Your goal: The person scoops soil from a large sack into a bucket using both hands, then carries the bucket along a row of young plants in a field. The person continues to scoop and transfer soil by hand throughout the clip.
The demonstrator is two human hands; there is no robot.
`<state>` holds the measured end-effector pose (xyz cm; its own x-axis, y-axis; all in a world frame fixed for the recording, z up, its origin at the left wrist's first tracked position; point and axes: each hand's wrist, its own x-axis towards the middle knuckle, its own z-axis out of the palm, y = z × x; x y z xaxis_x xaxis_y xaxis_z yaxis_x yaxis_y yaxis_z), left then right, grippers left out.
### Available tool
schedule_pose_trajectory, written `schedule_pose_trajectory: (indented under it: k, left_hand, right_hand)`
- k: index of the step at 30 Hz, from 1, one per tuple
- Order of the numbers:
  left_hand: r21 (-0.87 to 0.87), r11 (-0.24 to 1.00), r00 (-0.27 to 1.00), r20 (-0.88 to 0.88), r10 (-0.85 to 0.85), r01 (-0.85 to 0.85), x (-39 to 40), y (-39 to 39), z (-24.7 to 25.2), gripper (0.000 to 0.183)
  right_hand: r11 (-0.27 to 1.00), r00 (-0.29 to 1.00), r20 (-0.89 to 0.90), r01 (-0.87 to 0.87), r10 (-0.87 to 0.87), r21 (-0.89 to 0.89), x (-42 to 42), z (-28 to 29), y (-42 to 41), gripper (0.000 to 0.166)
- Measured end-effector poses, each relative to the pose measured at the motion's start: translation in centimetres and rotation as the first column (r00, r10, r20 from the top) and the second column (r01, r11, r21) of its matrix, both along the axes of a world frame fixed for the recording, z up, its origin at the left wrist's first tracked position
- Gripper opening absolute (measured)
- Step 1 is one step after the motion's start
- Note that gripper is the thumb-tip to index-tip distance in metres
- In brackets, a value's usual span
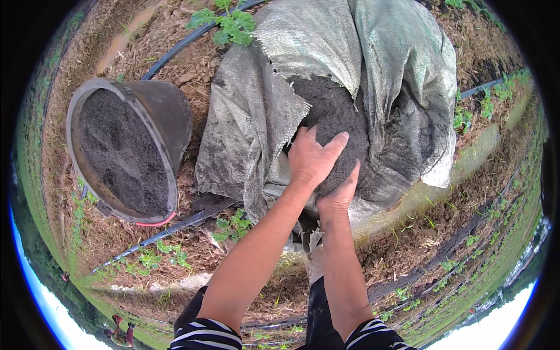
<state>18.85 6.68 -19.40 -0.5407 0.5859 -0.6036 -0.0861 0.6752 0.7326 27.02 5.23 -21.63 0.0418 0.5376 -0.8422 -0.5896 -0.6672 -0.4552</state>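
Observation:
A torn woven plastic sack (306,35) lies open before me, its frayed edges parted around dark, loose, ash-like material (332,105). Both hands reach into this opening. My left hand (311,157) presses into the material with its thumb spread, and its other fingertips are partly buried. Close beside it, my right hand (340,192) cups the near side of the mound; most of its fingers are hidden. To the left stands a dark bucket (168,109), tilted towards me, with the same kind of dark material inside it.
Black irrigation hoses (188,221) run over the straw-covered soil beside the bucket and behind the sack. Small leafy plants (234,26) grow near the sack, with others (151,258) below the bucket. A person (121,332) is far off at lower left.

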Motion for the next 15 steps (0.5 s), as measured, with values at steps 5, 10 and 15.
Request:
schedule_pose_trajectory:
  k: [5, 10, 15]
  left_hand:
    - [0.132, 0.985, 0.96, -0.244, 0.139, -0.109, -1.4, -0.5, 7.3, 0.046]
    - [0.322, 0.903, 0.896, -0.246, 0.37, -0.285, -6.7, -4.1, 16.2, 0.032]
    - [0.464, 0.615, 0.712, 0.053, 0.7, -0.638, -16.6, -10.6, 20.4, 0.033]
  right_hand:
    - [0.996, 0.97, -0.237, -0.038, 0.056, 0.08, -3.9, 9.0, 0.7, 0.057]
    - [0.971, 0.945, -0.256, -0.161, 0.203, 0.176, -8.6, 16.1, -1.8, 0.05]
    - [0.752, 0.781, -0.134, -0.517, 0.61, 0.409, -19.4, 19.6, -6.3, 0.051]
